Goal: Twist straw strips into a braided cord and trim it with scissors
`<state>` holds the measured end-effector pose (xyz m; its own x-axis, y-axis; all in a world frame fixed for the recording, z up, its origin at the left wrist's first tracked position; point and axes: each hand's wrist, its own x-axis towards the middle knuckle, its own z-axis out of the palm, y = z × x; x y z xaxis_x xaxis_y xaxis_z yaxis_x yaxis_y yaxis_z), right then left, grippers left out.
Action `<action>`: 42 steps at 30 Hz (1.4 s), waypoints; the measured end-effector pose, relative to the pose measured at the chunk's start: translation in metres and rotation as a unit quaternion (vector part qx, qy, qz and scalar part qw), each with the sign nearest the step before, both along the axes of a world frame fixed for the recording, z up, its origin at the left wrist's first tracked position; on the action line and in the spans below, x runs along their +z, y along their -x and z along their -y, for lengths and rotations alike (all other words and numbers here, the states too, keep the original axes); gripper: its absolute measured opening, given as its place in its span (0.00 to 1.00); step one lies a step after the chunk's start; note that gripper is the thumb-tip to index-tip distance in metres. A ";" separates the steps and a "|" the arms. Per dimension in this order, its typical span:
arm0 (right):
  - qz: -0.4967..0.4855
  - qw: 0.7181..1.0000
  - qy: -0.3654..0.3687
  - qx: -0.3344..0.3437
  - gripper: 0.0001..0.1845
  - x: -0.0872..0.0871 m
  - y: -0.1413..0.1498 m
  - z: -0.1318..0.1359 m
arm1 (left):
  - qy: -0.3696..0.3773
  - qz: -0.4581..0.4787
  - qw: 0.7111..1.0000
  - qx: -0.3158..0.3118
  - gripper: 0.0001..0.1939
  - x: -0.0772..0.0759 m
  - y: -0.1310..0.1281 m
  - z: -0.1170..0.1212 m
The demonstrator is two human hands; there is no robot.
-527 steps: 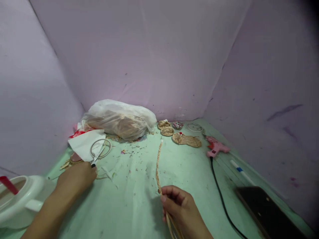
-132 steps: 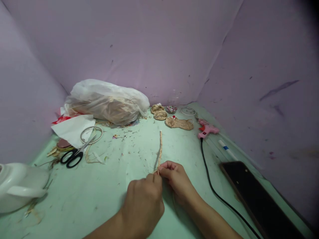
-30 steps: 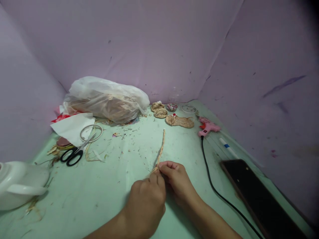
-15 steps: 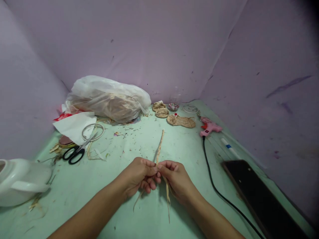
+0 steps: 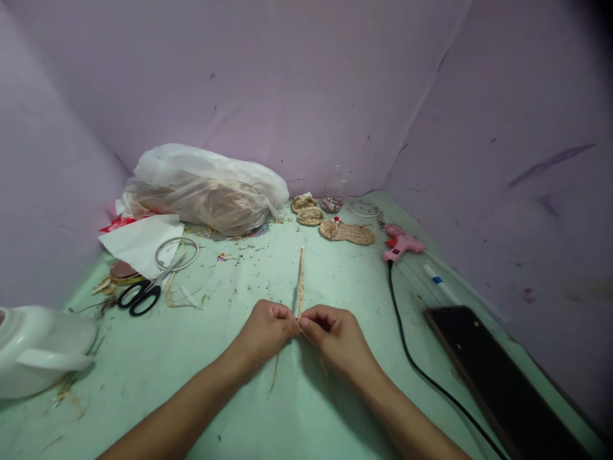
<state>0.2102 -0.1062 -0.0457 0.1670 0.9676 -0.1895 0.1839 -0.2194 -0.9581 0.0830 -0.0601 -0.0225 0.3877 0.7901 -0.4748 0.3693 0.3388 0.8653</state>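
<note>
A thin tan braid of dried plant fibre points away from me over the green table. Its near end is pinched between my left hand and my right hand, whose fingertips meet there. Both hands are closed, thumbs against fingers. A loose strand hangs down below my left hand. Under my right hand the strands are mostly hidden and blurred.
Black-handled scissors, a tape roll and a white jug are at left. A plastic bag and woven sole-shaped pieces lie behind. At right are a pink glue gun, its cord and a phone.
The braid's far tip has swung left, so it now points nearly straight away. My left fingers have curled in, and the strands by my right hand have dropped mostly out of sight.
</note>
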 end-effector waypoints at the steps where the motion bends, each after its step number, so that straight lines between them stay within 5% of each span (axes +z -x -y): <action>1: 0.031 0.999 -0.005 0.011 0.07 0.001 -0.002 0.000 | -0.008 -0.003 1.000 0.006 0.06 -0.002 0.000 0.001; 9: 0.110 0.993 0.042 0.026 0.08 0.012 -0.004 0.005 | -0.012 -0.015 0.998 0.057 0.05 -0.010 -0.004 0.005; 12: 0.150 0.988 -0.018 0.023 0.09 0.011 0.007 0.013 | 0.049 -0.003 0.992 0.114 0.05 -0.002 -0.008 0.006; 16: 0.275 0.948 -0.152 0.044 0.11 0.006 0.017 0.022 | 0.127 0.046 0.979 0.155 0.09 0.006 -0.011 0.007; 20: 0.324 0.922 -0.199 0.077 0.13 0.000 0.023 0.025 | 0.128 0.054 0.979 0.153 0.07 0.003 -0.011 0.008; 23: 0.282 0.932 -0.198 0.111 0.10 0.008 0.022 0.028 | 0.083 0.039 0.986 0.140 0.05 -0.003 -0.008 0.008; 25: 0.229 0.947 -0.212 0.072 0.09 0.019 0.016 0.028 | 0.033 0.031 0.993 0.112 0.04 -0.006 -0.006 0.007; 27: 0.188 0.954 -0.230 -0.045 0.08 0.030 0.007 0.025 | -0.004 0.028 0.997 0.075 0.05 -0.008 -0.004 0.006; 30: 0.089 0.972 -0.145 -0.159 0.09 0.035 -0.007 0.014 | -0.011 0.030 0.999 0.036 0.07 -0.009 -0.002 0.007; 33: -0.074 0.996 0.006 -0.044 0.12 0.027 -0.009 0.004 | -0.009 0.036 0.999 0.022 0.07 -0.010 -0.001 0.008; 36: -0.173 0.978 0.100 0.059 0.13 0.017 -0.003 0.003 | -0.011 0.047 0.999 0.001 0.06 -0.009 -0.001 0.007; 42: -0.115 0.991 0.070 0.001 0.10 0.011 0.001 0.003 | -0.046 -0.015 0.998 -0.033 0.06 -0.004 0.000 0.002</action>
<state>0.2088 -0.1089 -0.0346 0.1017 0.9291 -0.3556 -0.0358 -0.3538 -0.9346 0.0826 -0.0622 -0.0262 0.4269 0.8045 -0.4130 0.4144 0.2319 0.8801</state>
